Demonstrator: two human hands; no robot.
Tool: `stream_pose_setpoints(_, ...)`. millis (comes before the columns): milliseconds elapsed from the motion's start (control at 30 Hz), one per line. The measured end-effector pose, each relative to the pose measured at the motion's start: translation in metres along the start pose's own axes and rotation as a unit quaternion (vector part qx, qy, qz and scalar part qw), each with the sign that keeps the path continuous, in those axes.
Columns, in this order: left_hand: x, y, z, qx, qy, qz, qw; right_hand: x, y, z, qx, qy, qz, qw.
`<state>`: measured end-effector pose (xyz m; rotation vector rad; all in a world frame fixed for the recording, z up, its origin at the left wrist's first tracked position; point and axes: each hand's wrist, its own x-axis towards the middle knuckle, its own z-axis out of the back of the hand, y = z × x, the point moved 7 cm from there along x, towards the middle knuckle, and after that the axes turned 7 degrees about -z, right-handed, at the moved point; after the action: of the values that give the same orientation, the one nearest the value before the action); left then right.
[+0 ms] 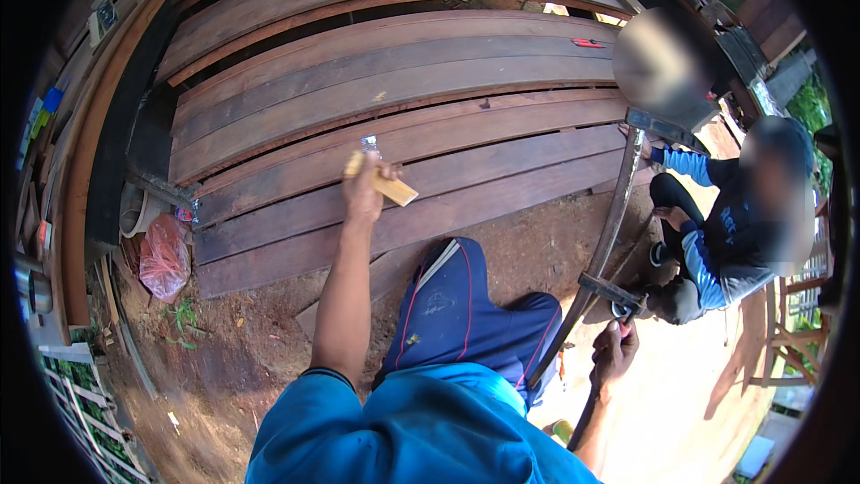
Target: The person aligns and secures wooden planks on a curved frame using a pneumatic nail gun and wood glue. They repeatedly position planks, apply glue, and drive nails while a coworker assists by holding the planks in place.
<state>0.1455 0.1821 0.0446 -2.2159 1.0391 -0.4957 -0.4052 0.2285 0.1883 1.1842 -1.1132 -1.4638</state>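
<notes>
Bar clamp (616,203) crosses the near right corner of the plank platform (502,168); the right hand (612,357) grips its handle end, best kept square and steady. The left hand (362,194) grasps a yellow wood block (397,190).

Illegible lettering (730,225) on dark shirt (727,249)

An open-air woodworking workshop, it seems: long wooden planks (394,56) laid side by side, a long bar clamp (616,202) at right, bare earth (237,341) underfoot, greenery (808,106) at far right.
</notes>
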Motion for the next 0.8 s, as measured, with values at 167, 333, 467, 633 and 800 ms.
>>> stream_pose_setpoints(167,-0.043,-0.22,0.094,-0.101,-0.004,-0.256,0.961,0.003,0.001,-0.015,0.006,0.021,-0.023,0.999)
stream_pose_setpoints(333,-0.11,-0.233,0.16,0.136,-0.193,-0.071,0.969,0.023,-0.001,-0.042,-0.029,0.058,-0.061,0.996)
stream_pose_setpoints(467,-0.173,-0.196,0.164,0.444,-0.184,0.186,0.857,0.028,-0.004,-0.059,0.004,0.074,-0.105,0.992)
stream_pose_setpoints(633,-0.23,-0.099,0.183,0.589,0.057,0.345,0.728,0.034,0.004,-0.049,-0.056,0.074,-0.11,0.99)
stream_pose_setpoints(800,-0.244,-0.023,0.177,0.738,0.214,0.287,0.572,0.019,0.022,0.006,-0.066,0.06,-0.089,0.992)
